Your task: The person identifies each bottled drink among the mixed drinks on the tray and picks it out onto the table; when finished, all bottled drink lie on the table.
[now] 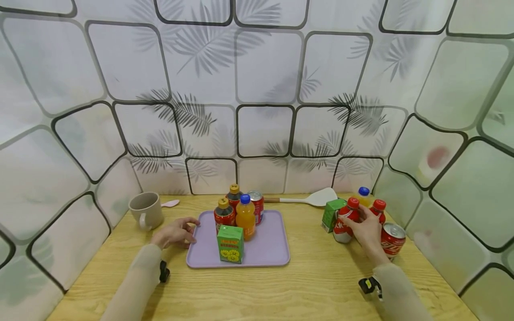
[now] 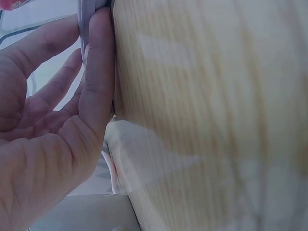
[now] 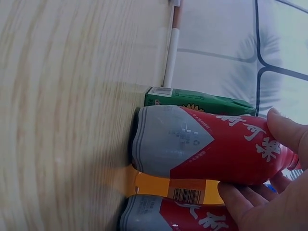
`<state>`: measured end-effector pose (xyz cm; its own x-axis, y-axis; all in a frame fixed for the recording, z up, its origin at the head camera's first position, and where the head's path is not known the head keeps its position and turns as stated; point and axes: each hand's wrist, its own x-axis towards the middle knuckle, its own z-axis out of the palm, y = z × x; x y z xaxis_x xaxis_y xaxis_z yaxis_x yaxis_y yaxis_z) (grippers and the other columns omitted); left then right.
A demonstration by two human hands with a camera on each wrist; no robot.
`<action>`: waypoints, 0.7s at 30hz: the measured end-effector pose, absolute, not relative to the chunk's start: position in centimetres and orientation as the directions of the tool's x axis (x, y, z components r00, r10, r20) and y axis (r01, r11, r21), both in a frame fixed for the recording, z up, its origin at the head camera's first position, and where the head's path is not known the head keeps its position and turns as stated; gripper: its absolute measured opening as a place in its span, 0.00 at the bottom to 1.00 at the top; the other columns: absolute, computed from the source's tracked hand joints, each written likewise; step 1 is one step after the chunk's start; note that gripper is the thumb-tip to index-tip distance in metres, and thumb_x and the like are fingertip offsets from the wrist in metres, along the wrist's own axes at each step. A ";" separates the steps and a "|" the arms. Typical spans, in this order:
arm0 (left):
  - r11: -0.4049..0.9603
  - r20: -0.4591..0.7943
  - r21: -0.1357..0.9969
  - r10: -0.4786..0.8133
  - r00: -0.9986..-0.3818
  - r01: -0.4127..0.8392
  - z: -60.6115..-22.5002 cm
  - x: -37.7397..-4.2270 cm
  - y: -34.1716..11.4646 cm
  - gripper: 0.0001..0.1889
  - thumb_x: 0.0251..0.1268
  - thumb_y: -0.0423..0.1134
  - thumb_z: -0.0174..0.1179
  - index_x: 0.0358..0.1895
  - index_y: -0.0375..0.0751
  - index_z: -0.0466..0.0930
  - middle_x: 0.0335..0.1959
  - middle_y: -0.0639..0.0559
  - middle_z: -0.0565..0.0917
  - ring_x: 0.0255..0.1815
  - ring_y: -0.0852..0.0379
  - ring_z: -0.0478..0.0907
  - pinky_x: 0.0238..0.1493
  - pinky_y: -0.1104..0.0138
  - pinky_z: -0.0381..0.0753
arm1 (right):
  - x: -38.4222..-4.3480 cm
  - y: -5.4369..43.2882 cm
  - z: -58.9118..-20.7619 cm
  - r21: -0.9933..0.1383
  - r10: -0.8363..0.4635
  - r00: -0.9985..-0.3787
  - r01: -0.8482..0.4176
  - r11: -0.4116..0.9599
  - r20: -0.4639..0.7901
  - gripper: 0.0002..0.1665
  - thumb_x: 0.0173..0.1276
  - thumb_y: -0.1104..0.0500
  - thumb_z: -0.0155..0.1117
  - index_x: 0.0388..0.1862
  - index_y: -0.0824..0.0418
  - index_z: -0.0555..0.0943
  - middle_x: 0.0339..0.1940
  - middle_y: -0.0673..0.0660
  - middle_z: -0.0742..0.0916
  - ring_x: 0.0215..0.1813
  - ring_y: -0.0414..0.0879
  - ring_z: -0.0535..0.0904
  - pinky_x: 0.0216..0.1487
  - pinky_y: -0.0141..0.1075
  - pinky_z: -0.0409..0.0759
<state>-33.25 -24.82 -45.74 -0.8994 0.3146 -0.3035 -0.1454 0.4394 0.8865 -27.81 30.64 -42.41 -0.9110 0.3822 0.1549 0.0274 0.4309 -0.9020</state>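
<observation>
My left hand (image 1: 176, 232) is at the left edge of a lilac tray (image 1: 265, 254); in the left wrist view its fingers (image 2: 98, 62) pinch the rim close to the tabletop. On the tray stand two dark bottles with gold caps (image 1: 224, 215), an orange juice bottle (image 1: 246, 217), a red can (image 1: 257, 207) and a green drink carton (image 1: 230, 244). At the right, my right hand (image 1: 367, 229) grips a red-and-white cola bottle (image 3: 211, 144) around its upper part, thumb on one side and fingers on the other. The bottle looks upright.
Around the gripped bottle stand another green carton (image 1: 332, 214), a second cola bottle (image 1: 378, 210), an orange juice bottle (image 1: 363, 196) and a red can (image 1: 392, 240). A white spatula (image 1: 321, 197) lies along the back. A beige mug (image 1: 146, 210) and pink spoon (image 1: 171, 203) are at the left.
</observation>
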 end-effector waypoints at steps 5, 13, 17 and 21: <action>0.439 -0.300 0.887 0.315 -0.900 -0.142 -45.8 -33.3 -24.8 0.32 0.53 0.21 0.62 0.64 0.32 0.65 0.36 0.46 0.69 0.31 0.54 0.72 0.29 0.67 0.81 | -27.7 30.7 -42.5 -0.888 0.373 -0.911 0.015 0.460 0.178 0.46 0.61 0.56 0.72 0.74 0.66 0.63 0.70 0.70 0.72 0.70 0.64 0.69 0.67 0.54 0.71; 0.435 -0.299 0.889 0.315 -0.901 -0.143 -46.0 -33.4 -24.9 0.32 0.53 0.20 0.62 0.64 0.31 0.65 0.36 0.46 0.69 0.31 0.54 0.72 0.29 0.66 0.81 | -26.8 30.7 -42.0 -0.909 0.406 -0.888 -0.030 0.415 0.215 0.39 0.65 0.58 0.69 0.73 0.62 0.67 0.69 0.64 0.75 0.70 0.56 0.71 0.65 0.40 0.74; 0.438 -0.302 0.887 0.310 -0.902 -0.146 -45.9 -33.5 -24.9 0.32 0.53 0.20 0.62 0.64 0.32 0.65 0.36 0.46 0.68 0.32 0.54 0.72 0.30 0.66 0.82 | -26.5 30.5 -41.5 -0.926 0.469 -0.844 -0.083 0.368 0.262 0.32 0.64 0.59 0.69 0.67 0.59 0.74 0.64 0.61 0.80 0.62 0.47 0.79 0.52 0.20 0.77; 0.442 -0.309 0.884 0.304 -0.901 -0.154 -45.9 -33.5 -24.9 0.32 0.53 0.20 0.62 0.63 0.32 0.66 0.36 0.45 0.69 0.32 0.54 0.72 0.30 0.66 0.82 | -26.3 30.3 -41.2 -0.925 0.510 -0.804 -0.125 0.357 0.306 0.27 0.62 0.59 0.71 0.61 0.59 0.79 0.53 0.55 0.86 0.49 0.33 0.80 0.42 0.16 0.76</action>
